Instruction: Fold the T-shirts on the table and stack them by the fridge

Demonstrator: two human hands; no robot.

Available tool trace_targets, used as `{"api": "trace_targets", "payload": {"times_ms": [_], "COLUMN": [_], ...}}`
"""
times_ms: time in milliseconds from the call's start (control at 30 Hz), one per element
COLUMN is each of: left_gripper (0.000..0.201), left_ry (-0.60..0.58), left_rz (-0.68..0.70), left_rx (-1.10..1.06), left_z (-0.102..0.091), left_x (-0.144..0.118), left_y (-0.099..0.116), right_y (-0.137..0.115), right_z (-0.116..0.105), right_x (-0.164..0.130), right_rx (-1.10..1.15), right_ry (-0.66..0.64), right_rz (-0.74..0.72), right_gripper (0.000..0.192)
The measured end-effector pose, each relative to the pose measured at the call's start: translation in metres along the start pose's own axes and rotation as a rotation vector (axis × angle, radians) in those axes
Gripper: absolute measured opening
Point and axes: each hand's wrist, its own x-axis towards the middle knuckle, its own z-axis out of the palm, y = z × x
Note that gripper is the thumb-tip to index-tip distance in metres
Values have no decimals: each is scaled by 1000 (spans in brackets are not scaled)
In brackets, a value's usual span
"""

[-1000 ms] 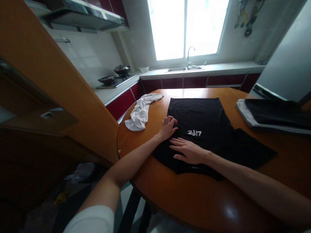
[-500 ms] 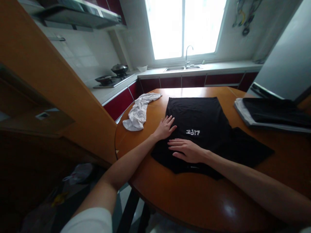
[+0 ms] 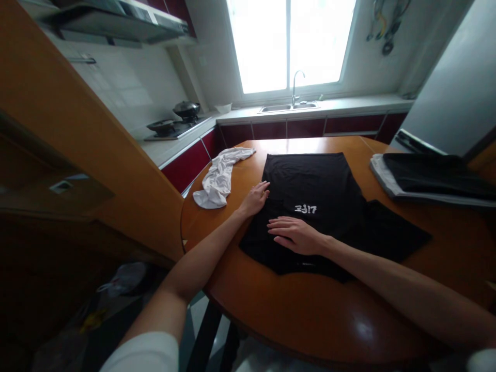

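Note:
A black T-shirt [image 3: 321, 178] with white lettering on it lies spread on the wooden table [image 3: 310, 315], its neckline towards me. My left hand [image 3: 254, 199] rests at the shirt's left edge, just below the armpit, fingers reaching onto the cloth and slightly bent; its thumb is hard to make out. Over the chest, left of the lettering, my right hand [image 3: 296, 235] lies palm down on the fabric with its fingers stretched out and thumb apart. Neither hand appears to hold anything.
A crumpled white cloth [image 3: 217, 181] lies at the table's left edge. Dark and light folded fabric [image 3: 426, 175] is stacked at the right. Beyond the table are a counter with a sink [image 3: 277, 108] and a stove with pans [image 3: 186, 108].
My left hand has slid left from the shirt's front to its side edge, its fingers drawing closer together. My right hand stays at about the same spot on the shirt.

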Motion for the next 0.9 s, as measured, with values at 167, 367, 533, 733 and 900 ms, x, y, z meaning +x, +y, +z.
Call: {"api": "trace_targets", "payload": {"times_ms": [167,367,533,733,900], "left_gripper": [42,36,34,38,57], "left_ry": [33,-456,-225,-218,-515], "left_rz": [129,208,302,377,353], "left_rx": [-137,-36,-172,-208,60], "left_z": [-20,-34,-37,-28,-15], "left_x": [0,-8,-8,-11,-19], "left_y": [-10,-23,-16,0,9], "right_y": [-2,-1,-3,-6,-1], "right_z": [0,-1,-5,-5,-2], "right_x": [-3,-4,-2,-2,-2], "right_rx": [-6,15,112,253,185], "right_ry": [-182,-274,-162,-7,131], "right_rz": [58,65,16,23,89], "right_gripper": [54,61,43,27,24]}}
